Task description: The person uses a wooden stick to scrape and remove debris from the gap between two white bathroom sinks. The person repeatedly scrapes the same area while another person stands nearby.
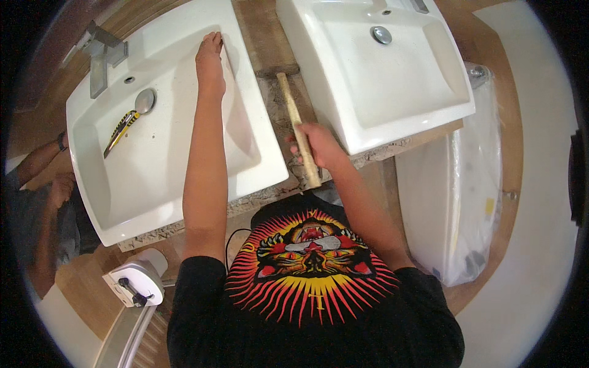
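Note:
My left hand (pixel 211 58) rests with fingers stretched out on the inner right side of the left white washbasin (pixel 261 141), towards its far end. In that basin lie a yellow-and-black utility knife (pixel 121 131) and a round metal drain cap (pixel 145 100), the knife's end against the cap. My right hand (pixel 320 144) is closed round the wooden handle of a mallet (pixel 291 104). The mallet's dark head is at the far end of the handle, over the rough stone-like strip (pixel 270 46) between the two basins. Whether the head touches the strip I cannot tell.
A second white washbasin (pixel 392 80) stands at the right. A grey square faucet (pixel 101 61) rises at the left basin's far-left edge. Beyond the right basin is a large white fixture in plastic wrap (pixel 454 202). Another person's arm (pixel 40 161) shows at the far left.

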`<state>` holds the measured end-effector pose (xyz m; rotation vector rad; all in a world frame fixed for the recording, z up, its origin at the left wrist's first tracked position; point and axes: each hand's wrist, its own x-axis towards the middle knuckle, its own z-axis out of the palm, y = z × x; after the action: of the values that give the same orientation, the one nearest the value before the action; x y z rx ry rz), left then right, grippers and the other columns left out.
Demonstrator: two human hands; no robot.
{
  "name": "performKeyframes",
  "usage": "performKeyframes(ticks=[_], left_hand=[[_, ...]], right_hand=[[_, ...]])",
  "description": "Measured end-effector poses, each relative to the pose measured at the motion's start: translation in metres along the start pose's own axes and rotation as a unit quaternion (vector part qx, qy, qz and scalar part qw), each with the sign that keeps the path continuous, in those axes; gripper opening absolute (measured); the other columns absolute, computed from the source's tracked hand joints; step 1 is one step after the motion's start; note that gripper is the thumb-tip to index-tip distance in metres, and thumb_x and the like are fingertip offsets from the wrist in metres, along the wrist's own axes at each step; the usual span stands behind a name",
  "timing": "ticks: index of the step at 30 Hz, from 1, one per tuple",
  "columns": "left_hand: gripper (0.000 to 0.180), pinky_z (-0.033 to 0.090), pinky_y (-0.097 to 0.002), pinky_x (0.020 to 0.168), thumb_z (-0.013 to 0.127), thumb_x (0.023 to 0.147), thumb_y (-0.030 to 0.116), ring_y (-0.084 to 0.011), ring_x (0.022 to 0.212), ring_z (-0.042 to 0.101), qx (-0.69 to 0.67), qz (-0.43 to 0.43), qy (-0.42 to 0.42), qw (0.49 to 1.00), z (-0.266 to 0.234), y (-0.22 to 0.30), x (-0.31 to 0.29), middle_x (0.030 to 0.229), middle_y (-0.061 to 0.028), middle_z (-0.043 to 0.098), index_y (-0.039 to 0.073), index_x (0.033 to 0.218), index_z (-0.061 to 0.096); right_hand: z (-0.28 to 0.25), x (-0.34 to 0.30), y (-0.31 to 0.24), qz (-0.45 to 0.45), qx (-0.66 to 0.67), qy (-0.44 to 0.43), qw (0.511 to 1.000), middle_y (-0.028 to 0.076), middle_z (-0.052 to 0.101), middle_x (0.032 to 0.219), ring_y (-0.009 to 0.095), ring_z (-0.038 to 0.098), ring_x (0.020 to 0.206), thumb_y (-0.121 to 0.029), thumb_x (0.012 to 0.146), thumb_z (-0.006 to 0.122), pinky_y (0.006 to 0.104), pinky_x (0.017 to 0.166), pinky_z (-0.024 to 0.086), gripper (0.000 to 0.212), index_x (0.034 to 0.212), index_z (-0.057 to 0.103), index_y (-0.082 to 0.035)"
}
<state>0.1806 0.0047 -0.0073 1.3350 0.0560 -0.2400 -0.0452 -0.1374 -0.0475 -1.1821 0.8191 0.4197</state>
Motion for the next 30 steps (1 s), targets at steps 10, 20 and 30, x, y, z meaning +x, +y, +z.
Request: performKeyframes(ticks=[10,20,30], left_hand=[[0.056,0.013,-0.0405,0.107,0.028,0.094,0.039,-0.0221,0.133,0.029,-0.003,0.002,0.004,1.000,-0.001,-0.002,0.001,0.141,-0.0091,0.037,0.003,0.137,0.031],[0.041,0.027,-0.0289,0.104,0.041,0.093,0.018,-0.0250,0.122,0.042,0.052,0.010,0.017,0.998,0.003,0.004,-0.005,0.132,-0.0184,0.044,-0.001,0.129,0.045],[0.044,0.033,-0.0328,0.102,0.051,0.087,0.008,-0.0276,0.124,0.042,0.275,0.110,-0.011,0.955,-0.002,-0.007,-0.001,0.134,-0.0180,0.043,0.004,0.130,0.044]], right_hand=[[0.010,0.013,-0.016,-0.112,-0.203,0.098,0.968,0.012,0.058,0.074,0.014,0.053,0.061,-0.035,0.092,0.050,0.0300,0.046,0.041,0.037,0.099,0.054,0.001],[0.005,0.013,0.006,-0.252,-0.349,0.171,0.886,0.030,0.059,0.100,0.041,0.057,0.097,-0.030,0.089,0.053,0.0420,0.084,0.044,0.045,0.110,0.053,0.010],[0.008,0.011,-0.003,-0.147,-0.292,0.109,0.939,0.026,0.061,0.084,0.039,0.060,0.083,-0.039,0.090,0.049,0.0427,0.076,0.045,0.051,0.108,0.053,0.009]])
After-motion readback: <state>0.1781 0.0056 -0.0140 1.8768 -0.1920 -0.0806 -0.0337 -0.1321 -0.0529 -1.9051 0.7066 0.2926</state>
